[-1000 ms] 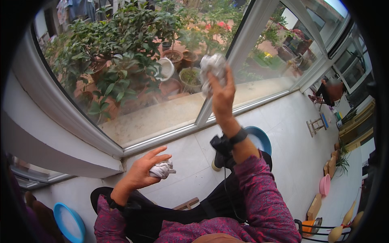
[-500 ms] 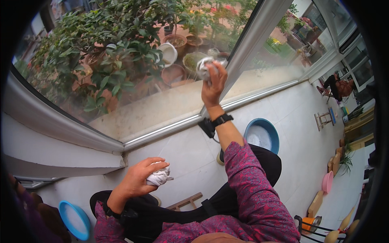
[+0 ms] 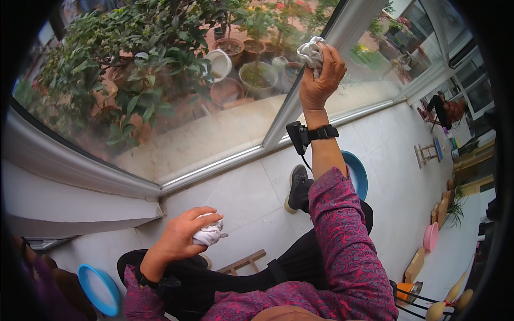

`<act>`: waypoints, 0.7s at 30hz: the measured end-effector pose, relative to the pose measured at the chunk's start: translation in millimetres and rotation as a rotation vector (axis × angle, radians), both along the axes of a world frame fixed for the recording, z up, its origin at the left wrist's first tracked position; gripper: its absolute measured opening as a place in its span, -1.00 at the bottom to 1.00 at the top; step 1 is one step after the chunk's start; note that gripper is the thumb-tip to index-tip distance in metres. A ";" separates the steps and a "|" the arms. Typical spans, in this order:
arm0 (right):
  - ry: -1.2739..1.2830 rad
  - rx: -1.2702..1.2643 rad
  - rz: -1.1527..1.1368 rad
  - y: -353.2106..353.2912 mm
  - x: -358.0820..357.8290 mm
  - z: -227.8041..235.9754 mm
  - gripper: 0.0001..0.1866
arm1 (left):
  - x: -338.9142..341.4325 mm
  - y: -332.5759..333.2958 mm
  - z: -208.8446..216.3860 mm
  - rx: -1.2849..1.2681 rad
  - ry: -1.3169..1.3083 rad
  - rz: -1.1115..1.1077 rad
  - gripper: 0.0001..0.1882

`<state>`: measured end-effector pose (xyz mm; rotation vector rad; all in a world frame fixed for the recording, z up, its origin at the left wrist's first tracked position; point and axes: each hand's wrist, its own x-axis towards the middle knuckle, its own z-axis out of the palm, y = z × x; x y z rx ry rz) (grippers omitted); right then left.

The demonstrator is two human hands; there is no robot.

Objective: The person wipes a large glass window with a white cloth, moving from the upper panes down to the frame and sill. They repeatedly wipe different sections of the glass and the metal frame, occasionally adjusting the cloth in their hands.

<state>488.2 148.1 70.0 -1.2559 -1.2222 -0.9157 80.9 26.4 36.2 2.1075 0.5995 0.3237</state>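
My right hand (image 3: 324, 80) is raised to the window and closed round a crumpled white cloth (image 3: 311, 52). That cloth lies at the upright metal frame post (image 3: 316, 69), beside the right edge of the large glass pane (image 3: 176, 115). Low on the left, my left hand (image 3: 179, 238) grips a second bunched white cloth (image 3: 209, 231) above my knee, away from the glass. Hazy smears show on the lower pane. Both wrists wear black straps, the right one with a small black box.
A blue basin (image 3: 360, 182) stands right of my forearm, partly hidden; another blue basin (image 3: 99, 289) sits lower left. Wooden stool rungs (image 3: 243, 263) show between my legs. Potted plants (image 3: 259, 75) grow behind the glass. Far right are a small stool (image 3: 426, 155) and a seated person (image 3: 448, 111).
My right hand has moved up and to the right with its cloth, from the pane to the frame post. My left hand and its cloth have barely moved. More of my shoe shows.
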 end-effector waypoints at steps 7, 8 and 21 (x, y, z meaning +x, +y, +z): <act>0.108 -0.185 -0.096 -6.4 3.4 -146.7 -0.36 | 0.1 5.0 -0.3 0.021 0.045 -0.033 -0.35; 0.119 -0.201 -0.082 -10.9 1.9 -177.7 -0.37 | 1.1 6.2 -0.2 0.007 0.044 -0.038 -0.35; 0.548 -0.105 0.082 -58.6 -15.8 -140.1 -0.40 | 7.1 -3.5 7.0 0.003 0.075 -0.013 -0.36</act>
